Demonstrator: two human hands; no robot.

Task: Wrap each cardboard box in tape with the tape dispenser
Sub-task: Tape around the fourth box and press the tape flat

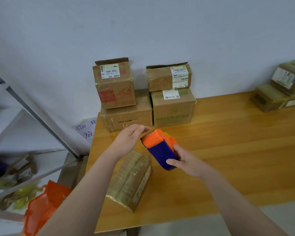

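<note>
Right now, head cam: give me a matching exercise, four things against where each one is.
Things:
1 dispenser
2 near box
3 orange bag
4 left hand

Places:
A lying on the table, nearest the camera
B low down, left of the table
C held in the right hand
D beside the dispenser's orange end

Pairs: 1-C, 2-A, 3-B, 4-D

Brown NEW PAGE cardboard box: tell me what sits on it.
A smaller red-printed cardboard box with a barcode label stands on the NEW PAGE box, hiding part of its top.
</note>
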